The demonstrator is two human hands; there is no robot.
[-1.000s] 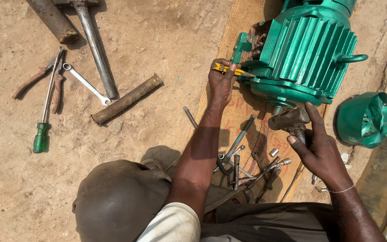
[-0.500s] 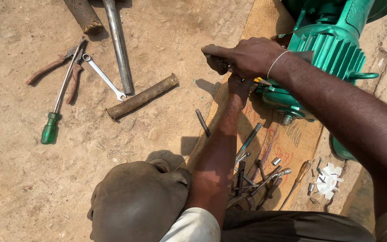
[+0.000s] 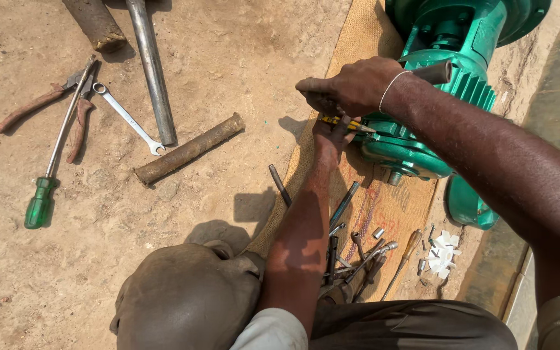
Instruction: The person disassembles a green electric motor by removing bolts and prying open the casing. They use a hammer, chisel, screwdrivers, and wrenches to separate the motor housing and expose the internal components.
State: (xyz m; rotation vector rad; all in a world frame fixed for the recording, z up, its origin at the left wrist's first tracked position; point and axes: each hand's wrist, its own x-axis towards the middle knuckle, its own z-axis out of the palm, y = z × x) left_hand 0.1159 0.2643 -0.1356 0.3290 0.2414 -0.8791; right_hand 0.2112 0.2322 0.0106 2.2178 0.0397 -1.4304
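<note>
**Right hand moved in over the motor – quick update**

Biggest change vs 1 s ago: right hand [image 3: 351,84] has swung across from the lower right side and now sits on top of the left hand [image 3: 332,133], right at the rim of the green motor [image 3: 422,139]. Half a sec ago it was already there, so it's barely shifted since. Camera tilted a bit too, so the motor sits higher in view.

What that means for the work: both hands are now on one spot, not split up like before.

- Left hand: fingers wrapped round the yellow-handled tool [image 3: 348,123], tip against the motor housing.
- Right hand: clenched fist, and a dark handle [image 3: 432,71] pokes out past the wrist, so prob gripping that. Its head end is hidden, can't tell what it is.

Containers: nothing proper tbh. Green cover [image 3: 468,207] beside the motor is mostly behind the right arm, can't see inside. Burlap mat [image 3: 364,39] carries the motor plus a pile of loose tools [image 3: 358,253] and white plastic bits [image 3: 442,249].

Off on the dirt, well apart: green-handled screwdriver [image 3: 39,201], pliers [image 3: 34,107], spanner [image 3: 128,120], steel pipe [image 3: 150,65], rusty bar [image 3: 189,149].
</note>
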